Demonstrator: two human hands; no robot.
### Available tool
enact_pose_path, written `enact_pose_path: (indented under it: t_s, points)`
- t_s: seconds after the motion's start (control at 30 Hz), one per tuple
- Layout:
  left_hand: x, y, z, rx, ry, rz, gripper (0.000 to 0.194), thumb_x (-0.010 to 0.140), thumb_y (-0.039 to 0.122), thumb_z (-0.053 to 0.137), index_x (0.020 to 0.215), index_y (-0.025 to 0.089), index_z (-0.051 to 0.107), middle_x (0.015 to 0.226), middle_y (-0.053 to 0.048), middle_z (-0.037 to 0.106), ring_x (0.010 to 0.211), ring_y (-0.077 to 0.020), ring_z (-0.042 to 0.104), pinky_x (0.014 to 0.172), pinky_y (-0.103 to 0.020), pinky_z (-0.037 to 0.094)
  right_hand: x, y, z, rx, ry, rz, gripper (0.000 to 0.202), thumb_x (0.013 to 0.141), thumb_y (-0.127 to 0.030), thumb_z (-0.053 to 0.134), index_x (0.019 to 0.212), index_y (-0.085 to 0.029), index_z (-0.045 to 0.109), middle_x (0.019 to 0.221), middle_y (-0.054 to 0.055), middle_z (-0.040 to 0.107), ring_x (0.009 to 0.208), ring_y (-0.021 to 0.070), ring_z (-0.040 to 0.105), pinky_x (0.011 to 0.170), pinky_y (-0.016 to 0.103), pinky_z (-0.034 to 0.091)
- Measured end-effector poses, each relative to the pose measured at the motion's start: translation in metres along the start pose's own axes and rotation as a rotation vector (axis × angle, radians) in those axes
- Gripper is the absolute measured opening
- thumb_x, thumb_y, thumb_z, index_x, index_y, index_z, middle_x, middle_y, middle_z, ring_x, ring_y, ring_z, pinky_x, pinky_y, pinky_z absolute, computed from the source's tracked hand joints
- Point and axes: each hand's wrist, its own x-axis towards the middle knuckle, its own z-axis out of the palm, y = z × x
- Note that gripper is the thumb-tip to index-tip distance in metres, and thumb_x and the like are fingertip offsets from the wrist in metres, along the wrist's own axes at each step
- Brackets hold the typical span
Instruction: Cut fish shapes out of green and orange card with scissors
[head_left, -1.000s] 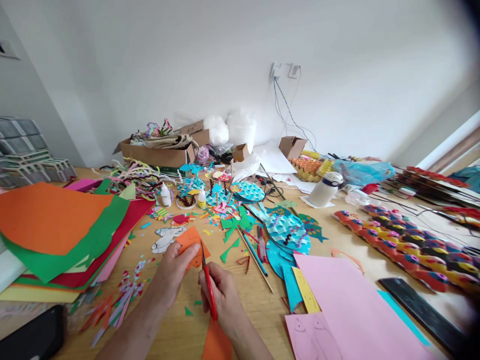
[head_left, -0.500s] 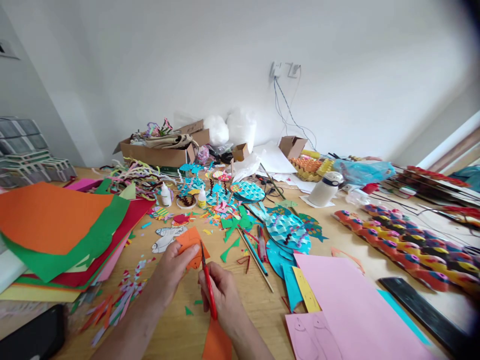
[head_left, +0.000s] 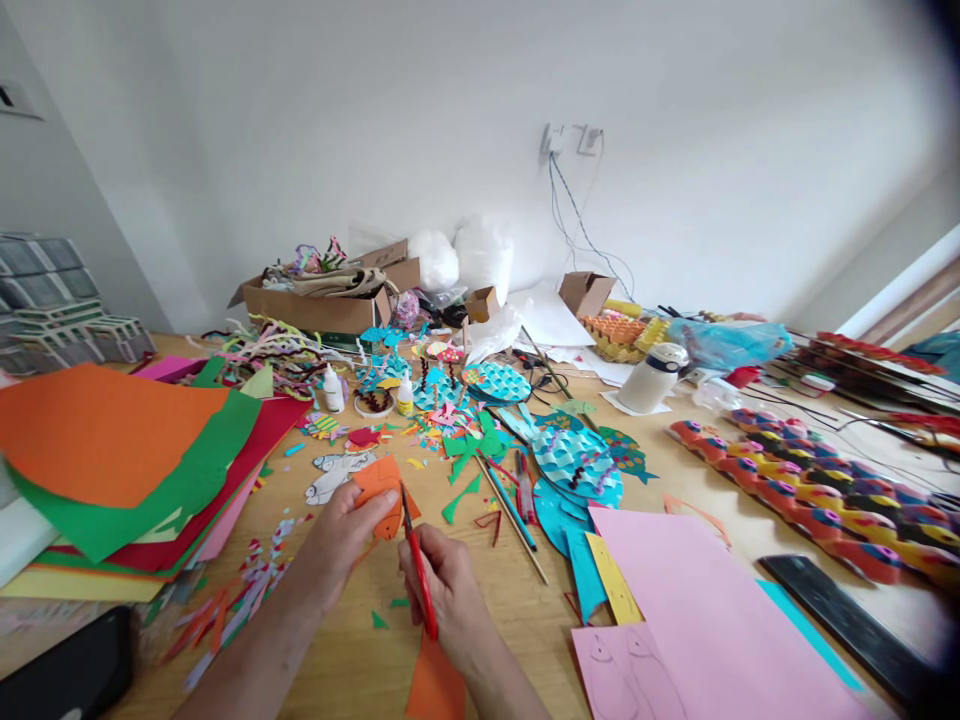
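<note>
Pinched between the thumb and fingers of my left hand (head_left: pixel 346 535) is a piece of orange paper (head_left: pixel 382 480) with drawn lines on it. My right hand (head_left: pixel 448 585) grips red-handled scissors (head_left: pixel 420 580), their dark blades upright at the right edge of that paper. Below my right hand lies another orange paper strip (head_left: pixel 436 685), partly hidden by the hand. White fish cutouts (head_left: pixel 337 475) with drawn outlines rest just beyond my left hand. Small green scraps (head_left: pixel 379 620) lie on the wooden table between my forearms.
Stacked coloured sheets (head_left: pixel 112 430) and a black phone (head_left: pixel 71 665) are at the left. Pink paper (head_left: pixel 705 610) covers the right front, beside painted egg-carton strips (head_left: pixel 795 490). Glue bottles (head_left: pixel 406 394), blue paper fish (head_left: pixel 574 455) and a cardboard box (head_left: pixel 315 305) stand or lie farther back.
The orange paper has shifted slightly at the blades, and a thin orange edge now shows below my left fingers. Both hands stay almost in place.
</note>
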Motion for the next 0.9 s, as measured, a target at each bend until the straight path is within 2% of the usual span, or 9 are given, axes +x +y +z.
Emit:
enact_pose_path:
  t_s: [0.07,0.2,0.43,0.63,0.8,0.9]
  points:
    - [0.0009,-0.0021,-0.0007,-0.024,-0.034,0.005,0.015,0.066,0.032,0.065,0.072,0.018,0.066,0.067,-0.001,0.068,0.067,-0.0192,0.061,0.068,-0.029,0.046,-0.0003,-0.0002,0.0004,0.002,-0.001,-0.005,0.037,0.087,-0.043,0.043,0.060,-0.019,0.036,0.051,-0.006,0.032,0.046,0.0074,0.032,0.044,0.020,0.024]
    - [0.0028,-0.0075,-0.0023,-0.054,-0.028,0.026,0.022,0.068,0.032,0.066,0.084,0.018,0.067,0.079,-0.002,0.071,0.081,-0.0211,0.063,0.078,-0.030,0.045,-0.0006,0.0004,0.0008,0.006,-0.006,-0.007,0.038,0.087,-0.044,0.044,0.060,-0.019,0.036,0.049,-0.006,0.032,0.046,0.0069,0.032,0.044,0.019,0.023]
    - [0.0035,-0.0064,-0.0024,-0.018,-0.038,0.034,0.022,0.070,0.033,0.064,0.087,0.018,0.066,0.080,-0.002,0.072,0.084,-0.0214,0.063,0.081,-0.030,0.044,-0.0006,0.0004,0.0013,0.045,-0.026,0.015,0.038,0.085,-0.047,0.045,0.061,-0.019,0.038,0.048,-0.007,0.034,0.042,0.0065,0.034,0.042,0.018,0.025]
    - [0.0033,-0.0066,-0.0006,-0.006,-0.036,0.032,0.014,0.069,0.030,0.064,0.078,0.019,0.064,0.074,0.000,0.070,0.075,-0.0199,0.062,0.072,-0.028,0.045,-0.0009,-0.0045,0.0013,0.049,-0.006,0.014,0.036,0.084,-0.044,0.045,0.059,-0.020,0.038,0.046,-0.007,0.033,0.041,0.0068,0.033,0.041,0.019,0.026]
    - [0.0042,-0.0064,-0.0008,-0.045,-0.076,0.019,0.023,0.070,0.030,0.064,0.088,0.017,0.067,0.081,-0.003,0.071,0.080,-0.0211,0.062,0.077,-0.031,0.045,-0.0005,-0.0034,0.0003,0.012,-0.002,-0.002,0.038,0.085,-0.044,0.045,0.058,-0.020,0.036,0.047,-0.007,0.033,0.044,0.0072,0.032,0.044,0.019,0.024]
    - [0.0037,-0.0047,-0.0017,-0.036,-0.077,0.011,0.022,0.070,0.030,0.064,0.088,0.018,0.067,0.081,-0.004,0.071,0.080,-0.0216,0.062,0.076,-0.031,0.045,-0.0006,-0.0014,0.0002,-0.012,0.000,-0.007,0.039,0.085,-0.045,0.045,0.058,-0.020,0.035,0.047,-0.006,0.032,0.045,0.0074,0.032,0.044,0.020,0.024]
